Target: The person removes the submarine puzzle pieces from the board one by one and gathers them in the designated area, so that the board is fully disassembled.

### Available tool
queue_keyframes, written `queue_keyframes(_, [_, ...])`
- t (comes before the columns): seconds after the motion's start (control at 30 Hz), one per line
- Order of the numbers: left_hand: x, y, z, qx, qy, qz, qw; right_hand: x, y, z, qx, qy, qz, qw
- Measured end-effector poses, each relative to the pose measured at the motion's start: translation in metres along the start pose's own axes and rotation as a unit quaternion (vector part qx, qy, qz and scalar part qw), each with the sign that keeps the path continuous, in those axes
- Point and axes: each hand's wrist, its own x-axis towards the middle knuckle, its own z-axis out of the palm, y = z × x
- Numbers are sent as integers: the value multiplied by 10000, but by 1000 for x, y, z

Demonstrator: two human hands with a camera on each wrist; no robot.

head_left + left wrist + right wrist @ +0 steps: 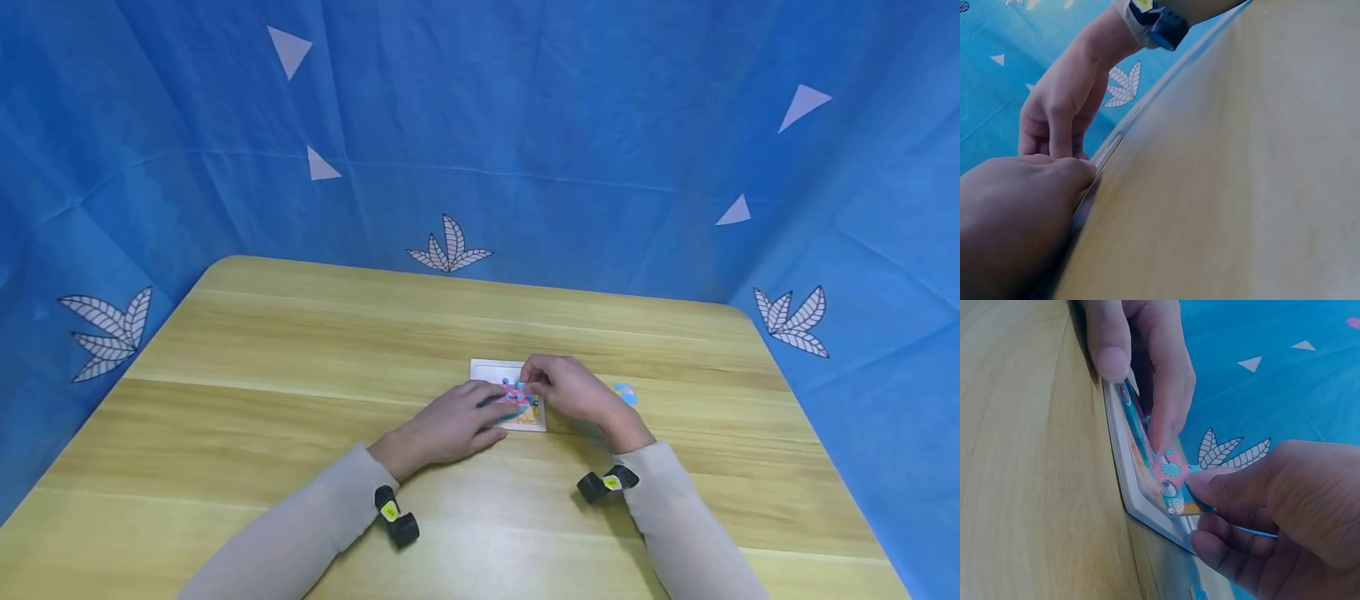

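Observation:
A small white-framed jigsaw puzzle board [486, 367] lies on the table, with colourful pieces in its near part. My right hand [572, 388] pinches a jigsaw puzzle piece [1175, 484] between thumb and fingers. In the right wrist view that piece is pink, blue and orange, and tilts up over the board's corner. My left hand [457, 417] lies across the board's left side, its fingers stretched out over the pieces. The left thumb [1113, 362] is at the frame's near edge. Fingers hide part of the picture.
One loose blue puzzle piece [625, 393] lies on the wooden table [300, 367], right of the board. A blue curtain [525, 108] with white triangles and leaf prints hangs around the table. Each wrist wears a black strap camera [396, 517].

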Motion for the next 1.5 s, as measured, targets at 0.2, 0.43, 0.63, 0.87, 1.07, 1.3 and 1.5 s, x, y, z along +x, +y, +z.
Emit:
queue_keyframes(0.2, [2, 5, -1, 212, -200, -73, 9995, 2, 0, 0, -142, 10, 1, 9999])
queue_keyframes(0.43, [2, 8, -3, 94, -283, -181, 9994, -1, -1, -2, -34, 101, -56, 9999])
queue_keyframes(0.63, [3, 9, 0, -5, -328, -220, 9992, -10, 0, -7, 205, 352, -105, 9991])
queue_keyframes(0.87, [2, 7, 4, 64, -81, -96, 9999, -23, 2, -12, 279, 475, -31, 9985])
queue_keyframes(1.07, [0, 4, 5, 187, 72, -2, 9998, -35, 12, -18, 488, 629, 139, 9967])
queue_keyframes(1.3, [0, 5, 3, 227, 339, 103, 9991, -52, 30, -24, 655, 934, 370, 9928])
queue_keyframes(1.5, [1, 6, 2, 222, 245, 15, 9995, -65, 44, -28, 809, 1097, 706, 9882])
